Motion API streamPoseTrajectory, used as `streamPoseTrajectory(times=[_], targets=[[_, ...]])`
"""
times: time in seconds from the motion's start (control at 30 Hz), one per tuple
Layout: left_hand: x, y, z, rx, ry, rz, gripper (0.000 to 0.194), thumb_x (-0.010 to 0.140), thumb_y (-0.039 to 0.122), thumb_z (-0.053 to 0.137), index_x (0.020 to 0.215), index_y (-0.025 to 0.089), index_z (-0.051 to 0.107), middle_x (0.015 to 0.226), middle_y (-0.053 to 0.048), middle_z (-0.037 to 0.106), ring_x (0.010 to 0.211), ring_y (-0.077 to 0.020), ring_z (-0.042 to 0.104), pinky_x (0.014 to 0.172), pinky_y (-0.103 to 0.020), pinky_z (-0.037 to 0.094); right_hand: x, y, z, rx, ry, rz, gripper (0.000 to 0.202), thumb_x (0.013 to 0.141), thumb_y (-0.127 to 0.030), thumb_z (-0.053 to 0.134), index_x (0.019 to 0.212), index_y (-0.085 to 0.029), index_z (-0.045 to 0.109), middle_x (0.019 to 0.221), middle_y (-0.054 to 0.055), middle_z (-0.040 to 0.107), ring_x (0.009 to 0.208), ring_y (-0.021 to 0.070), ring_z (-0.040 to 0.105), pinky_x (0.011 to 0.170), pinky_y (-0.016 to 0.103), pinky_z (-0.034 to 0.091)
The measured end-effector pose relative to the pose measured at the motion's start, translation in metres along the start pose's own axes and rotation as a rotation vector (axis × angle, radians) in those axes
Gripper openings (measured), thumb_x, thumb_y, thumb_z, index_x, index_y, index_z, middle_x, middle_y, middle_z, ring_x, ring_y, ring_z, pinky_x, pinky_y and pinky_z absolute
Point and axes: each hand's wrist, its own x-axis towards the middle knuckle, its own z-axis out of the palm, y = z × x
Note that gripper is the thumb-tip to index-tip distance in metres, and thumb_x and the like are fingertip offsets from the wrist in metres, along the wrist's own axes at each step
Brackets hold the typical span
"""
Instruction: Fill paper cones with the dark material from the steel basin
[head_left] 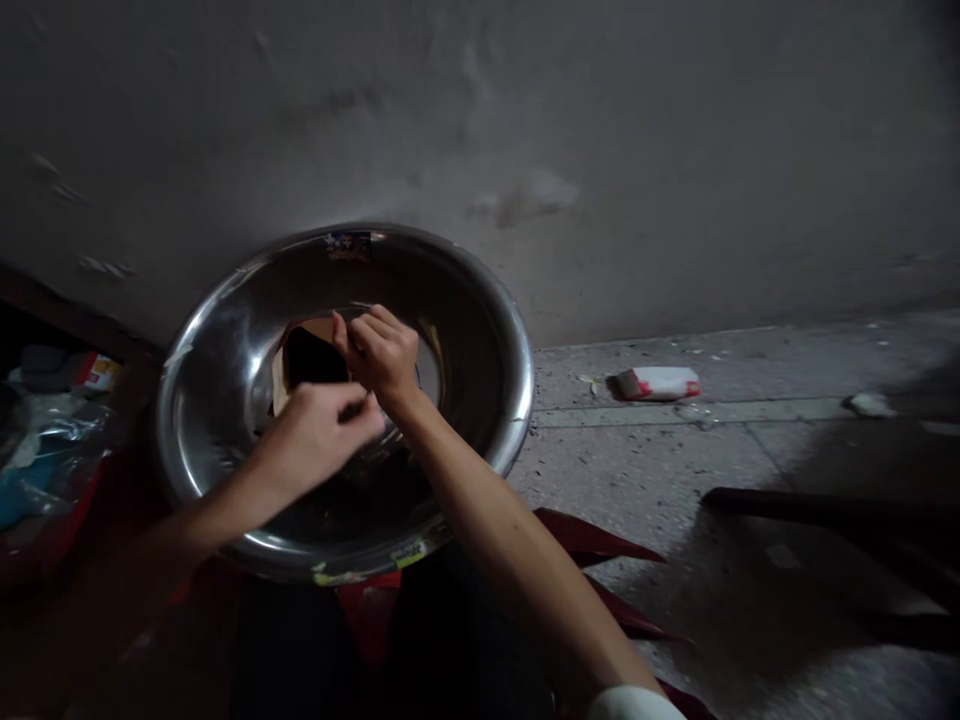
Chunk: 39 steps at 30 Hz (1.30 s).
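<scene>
A wide, shiny metal basin (pixel 480 300) stands against the wall. Above its middle my right hand (pixel 384 355) is closed, its fingers curled; whatever it pinches is hidden or too small to name. Just below and to the left, my left hand (pixel 326 430) is blurred by motion, thumb and fingers brought together, with any held thing too small to make out. Inside the basin, behind the hands, lies an open tan box or bag (pixel 279 383) with a dark inside. Dark contents at the basin's bottom are too dim to tell.
A grey wall (pixel 600 180) rises behind the basin. On the speckled floor (pixel 600 460) lies a white and red carton (pixel 660 383). Plastic bags (pixel 56 465) are at the left. Dark red pointed pieces (pixel 600 538) and dark legs (pixel 810 508) extend at the right.
</scene>
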Motion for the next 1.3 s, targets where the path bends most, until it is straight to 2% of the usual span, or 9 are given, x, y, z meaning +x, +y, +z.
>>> streamPoseTrajectory(times=[0.1,0.27,0.43,0.63,0.77,0.9,1.03,1.17,1.3], targets=[[0.030,-0.008,-0.021,0.145,0.150,0.022,0.034,0.094,0.031,0.050,0.066,0.016,0.061,0.056,0.002,0.053,0.053,-0.0105,0.047,0.053,-0.023,0.034,-0.002,0.004,0.000,0.022,-0.014,0.012,0.045,0.102,-0.025,0.052,0.057,-0.020,0.049,0.058,-0.001,0.049,0.063,0.0138,0.049,0.059,0.029,0.031],[0.051,-0.032,-0.021,0.377,-0.059,0.160,0.030,0.098,0.027,0.046,0.078,0.017,0.065,0.080,-0.004,0.069,0.083,-0.0201,0.066,0.078,-0.032,0.049,-0.001,0.007,0.000,0.011,-0.004,0.087,0.046,0.101,-0.027,0.055,0.056,-0.021,0.047,0.057,-0.001,0.050,0.062,0.0137,0.049,0.059,0.029,0.031],[0.034,-0.038,-0.018,0.331,0.066,0.242,0.029,0.104,0.030,0.043,0.097,0.016,0.068,0.091,-0.006,0.073,0.084,-0.0182,0.068,0.080,-0.031,0.050,0.001,0.005,0.001,0.023,0.004,0.115,0.046,0.101,-0.031,0.056,0.056,-0.021,0.049,0.057,-0.001,0.052,0.061,0.0134,0.050,0.059,0.029,0.032],[-0.011,-0.062,0.006,0.483,0.416,0.731,0.014,0.099,0.027,0.058,0.099,0.018,0.069,0.066,0.000,0.066,0.059,-0.0121,0.061,0.061,-0.027,0.044,0.001,0.003,0.004,0.028,0.106,0.119,0.051,0.103,-0.035,0.050,0.055,-0.021,0.048,0.054,-0.001,0.051,0.057,0.0120,0.047,0.057,0.029,0.032],[-0.038,-0.092,0.042,0.551,-0.061,0.981,0.034,0.100,0.035,0.054,0.071,0.019,0.061,0.056,0.002,0.058,0.054,-0.0118,0.057,0.054,-0.026,0.039,0.001,0.003,0.004,0.031,0.118,0.120,0.051,0.103,-0.037,0.050,0.055,-0.020,0.048,0.055,-0.001,0.051,0.057,0.0117,0.048,0.058,0.028,0.032],[-0.050,-0.139,0.076,0.587,-0.263,0.359,0.040,0.104,0.041,0.041,0.112,0.011,0.066,0.105,-0.015,0.072,0.100,-0.0248,0.068,0.085,-0.035,0.051,0.001,0.003,0.003,0.020,0.107,0.120,0.052,0.104,-0.037,0.048,0.054,-0.020,0.047,0.055,-0.001,0.051,0.057,0.0119,0.049,0.057,0.028,0.032],[-0.047,-0.170,0.095,0.390,-0.409,-0.180,0.073,0.101,0.060,0.033,0.154,0.010,0.035,0.158,-0.023,0.036,0.148,-0.0355,0.032,0.118,-0.051,0.028,0.001,0.003,0.002,0.012,0.097,0.123,0.052,0.104,-0.036,0.049,0.055,-0.020,0.046,0.054,-0.001,0.052,0.057,0.0114,0.049,0.056,0.028,0.031],[-0.044,-0.169,0.104,0.083,-0.839,0.006,0.079,0.102,0.063,0.028,0.163,0.016,0.013,0.170,-0.014,0.002,0.156,-0.0345,-0.006,0.125,-0.053,0.008,0.000,0.002,0.002,-0.004,0.077,0.145,0.051,0.104,-0.037,0.049,0.056,-0.020,0.046,0.056,0.000,0.052,0.059,0.0115,0.050,0.058,0.027,0.032],[-0.047,-0.162,0.106,-0.086,-0.998,0.076,0.083,0.099,0.068,0.034,0.163,0.017,0.017,0.170,-0.012,0.000,0.155,-0.0337,-0.013,0.126,-0.054,0.002,0.000,0.002,0.003,-0.028,0.079,0.164,0.052,0.104,-0.038,0.047,0.056,-0.020,0.047,0.057,0.000,0.053,0.060,0.0116,0.050,0.059,0.027,0.032]])
